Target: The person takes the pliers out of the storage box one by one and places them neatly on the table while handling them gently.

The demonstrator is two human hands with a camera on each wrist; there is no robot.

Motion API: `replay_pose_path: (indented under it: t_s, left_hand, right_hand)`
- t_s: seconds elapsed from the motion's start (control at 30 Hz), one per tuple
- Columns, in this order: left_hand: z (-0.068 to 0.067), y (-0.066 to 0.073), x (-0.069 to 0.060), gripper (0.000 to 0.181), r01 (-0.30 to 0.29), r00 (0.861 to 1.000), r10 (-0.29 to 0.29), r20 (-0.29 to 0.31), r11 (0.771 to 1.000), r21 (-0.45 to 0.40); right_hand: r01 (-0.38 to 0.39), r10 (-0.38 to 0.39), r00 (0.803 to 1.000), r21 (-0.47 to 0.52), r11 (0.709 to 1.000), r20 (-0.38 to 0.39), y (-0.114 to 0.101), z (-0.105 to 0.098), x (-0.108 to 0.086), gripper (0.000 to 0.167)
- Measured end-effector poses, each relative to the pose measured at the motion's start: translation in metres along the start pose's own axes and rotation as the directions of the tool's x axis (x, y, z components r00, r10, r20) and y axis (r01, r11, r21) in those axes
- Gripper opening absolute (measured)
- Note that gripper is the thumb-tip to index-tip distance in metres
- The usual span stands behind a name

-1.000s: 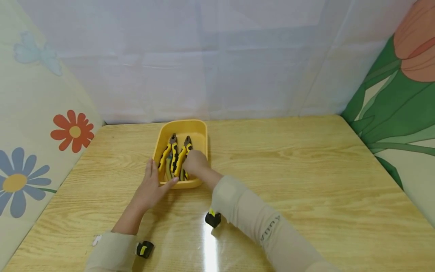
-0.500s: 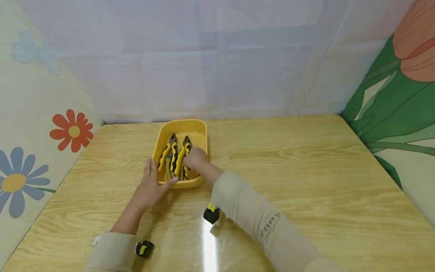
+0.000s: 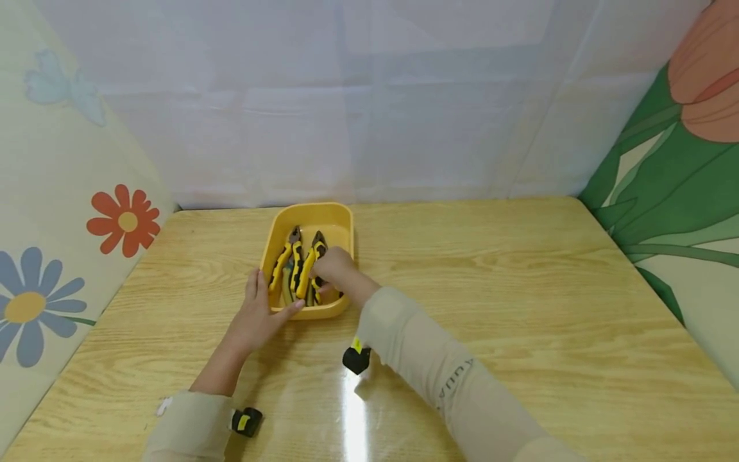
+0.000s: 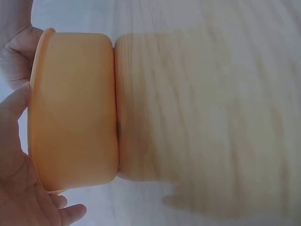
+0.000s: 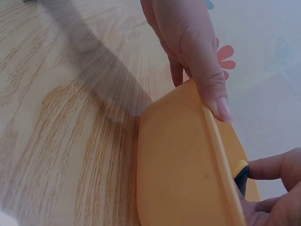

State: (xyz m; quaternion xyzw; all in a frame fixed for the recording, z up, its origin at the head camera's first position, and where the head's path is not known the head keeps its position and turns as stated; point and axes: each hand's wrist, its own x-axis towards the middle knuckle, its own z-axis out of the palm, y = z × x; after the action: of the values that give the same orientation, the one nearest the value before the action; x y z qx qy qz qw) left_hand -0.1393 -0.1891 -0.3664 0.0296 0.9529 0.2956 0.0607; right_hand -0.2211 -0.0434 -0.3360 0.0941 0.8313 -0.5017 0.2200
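Note:
A yellow plastic bin [image 3: 319, 312] holds several pliers with yellow-and-black handles. Two of them, the left pliers [image 3: 280, 266] and the right pliers [image 3: 306, 273], lie with their dark jaws toward the far end; more handles show beneath. My left hand [image 3: 258, 323] grips the bin's near left corner, its thumb over the near rim and fingers along the outer side. Inside the bin, my right hand [image 3: 339, 273] pinches pliers at the right; the right wrist view shows a handle end [image 5: 241, 173] between thumb and fingers. Most of that tool is hidden.
The bin stands near the back edge of a wood-grain table [image 3: 491, 308]. A white sheet [image 3: 427, 128] hangs behind, with flower-painted panels at both sides. Black wrist cameras [image 3: 356, 359] sit under the sleeves.
My right hand has shifted slightly toward the bin's far side, and its wrist has turned a little. The left hand and the bin stay in place.

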Motion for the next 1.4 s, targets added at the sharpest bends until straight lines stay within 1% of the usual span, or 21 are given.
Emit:
replay_pose_path:
  t_s: [0.13,0.33,0.53,0.67,0.8,0.97,1.1,1.27,1.4]
  left_hand:
    - [0.0002,-0.0009,-0.0003,0.103,-0.004,1.0,0.004,0.006,1.0,-0.018]
    - [0.0,-0.001,-0.0018,0.103,0.007,1.0,-0.006,0.023,1.0,-0.024]
    - [-0.0006,-0.0005,-0.0031,0.102,0.014,1.0,-0.014,0.028,1.0,-0.021]
    - [-0.0008,-0.0005,-0.0035,0.102,0.015,0.999,-0.014,0.03,1.0,-0.022]
    - [-0.0006,-0.0004,-0.0033,0.102,0.014,0.999,-0.013,0.029,1.0,-0.021]
    - [-0.0001,-0.0004,-0.0025,0.102,0.011,1.0,-0.011,0.024,1.0,-0.016]
    - [-0.0007,0.0009,-0.0019,0.103,0.011,1.0,-0.011,0.02,1.0,-0.009]
    - [-0.0012,0.0024,-0.0012,0.102,0.01,1.0,-0.01,0.021,1.0,-0.006]
    - [-0.0014,0.0027,-0.0011,0.102,0.013,1.0,-0.013,0.024,1.0,-0.009]
  right_hand:
    - [-0.024,0.024,1.0,0.031,0.999,0.013,-0.0007,0.0008,0.0008,0.038]
    - [-0.023,0.023,0.999,-0.011,1.0,0.034,0.0004,0.0015,0.0007,0.036]
    - [-0.017,0.019,0.998,-0.043,0.999,0.055,0.0008,0.0017,0.001,0.046]
    - [-0.014,0.017,0.998,-0.044,0.999,0.061,0.002,0.0014,0.0011,0.044]
    - [-0.012,0.014,0.999,-0.037,0.999,0.052,0.0022,0.0005,0.0003,0.045]
    - [-0.022,0.022,0.999,-0.001,1.0,0.038,0.0015,-0.0015,-0.0017,0.047]
    - [-0.035,0.034,0.999,0.045,0.998,0.025,0.0015,-0.0026,-0.0008,0.044]
    - [-0.035,0.036,0.999,0.071,0.997,-0.012,0.0013,-0.0051,-0.0005,0.04]
    - [-0.029,0.032,0.999,0.089,0.996,-0.029,0.0009,-0.0078,-0.0027,0.044]
